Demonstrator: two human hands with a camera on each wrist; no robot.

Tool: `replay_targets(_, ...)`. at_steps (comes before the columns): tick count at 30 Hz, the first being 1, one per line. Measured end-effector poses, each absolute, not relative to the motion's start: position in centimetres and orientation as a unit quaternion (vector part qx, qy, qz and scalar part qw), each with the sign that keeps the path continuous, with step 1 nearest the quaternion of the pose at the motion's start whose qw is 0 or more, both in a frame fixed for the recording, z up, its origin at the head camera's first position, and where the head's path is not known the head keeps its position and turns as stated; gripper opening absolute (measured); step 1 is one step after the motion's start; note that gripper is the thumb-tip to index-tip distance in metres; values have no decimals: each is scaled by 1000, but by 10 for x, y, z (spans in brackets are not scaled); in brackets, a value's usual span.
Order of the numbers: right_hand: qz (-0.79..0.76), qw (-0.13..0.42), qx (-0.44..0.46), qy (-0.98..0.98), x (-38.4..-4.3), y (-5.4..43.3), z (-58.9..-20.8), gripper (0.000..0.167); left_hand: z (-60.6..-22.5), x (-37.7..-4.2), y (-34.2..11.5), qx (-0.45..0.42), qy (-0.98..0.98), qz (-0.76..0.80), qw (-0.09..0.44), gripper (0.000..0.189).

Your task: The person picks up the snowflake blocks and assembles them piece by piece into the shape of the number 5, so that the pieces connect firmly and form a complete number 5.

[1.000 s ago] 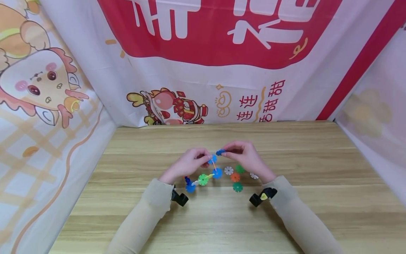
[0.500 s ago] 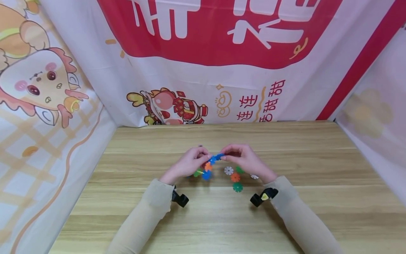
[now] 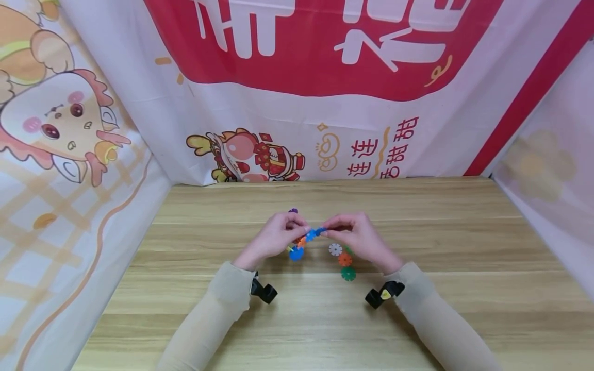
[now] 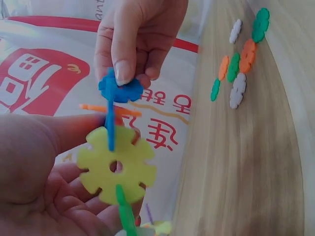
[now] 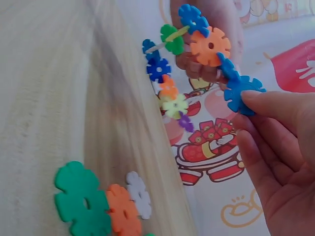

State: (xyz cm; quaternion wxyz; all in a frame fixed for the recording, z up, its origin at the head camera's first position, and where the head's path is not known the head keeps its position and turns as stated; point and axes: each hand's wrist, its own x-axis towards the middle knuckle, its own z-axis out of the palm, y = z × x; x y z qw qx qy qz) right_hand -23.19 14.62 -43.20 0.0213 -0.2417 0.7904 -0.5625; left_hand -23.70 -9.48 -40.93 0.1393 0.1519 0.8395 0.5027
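Chain (image 5: 202, 52) well inside table edges (image 3: 517, 218)

The bench (image 3: 306, 330) showed pale wood grain running crosswise under soft light. Behind the bench hung a creased white cloth (image 3: 162, 118), its red panel (image 3: 301, 77) high above the bench, a cartoon (image 3: 241, 154) and red lettering (image 3: 399, 147) just above the bench's far edge. A red stripe (image 3: 529, 95) slanted towards its far right corner. Patterned cloth (image 3: 69, 242) flanked the bench's left, paler cloth (image 3: 563, 221) its right.
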Motion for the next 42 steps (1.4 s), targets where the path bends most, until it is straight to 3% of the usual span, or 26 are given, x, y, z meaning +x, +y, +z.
replay_targets(12,-570,-17,-231,788,-226,141,-440,12,-403,-229,-88,138,854,489,115,14)
replay_targets(18,-583,-1,-222,782,-228,141,-442,6,-402,-229,-89,139,854,488,115,14)
replay_targets(33,-588,-8,-246,770,-228,144,-432,10,-385,-236,-99,172,821,505,203,14)
replay_targets(42,-571,1,-258,780,-228,148,-429,9,-390,-236,-96,168,819,510,200,10)
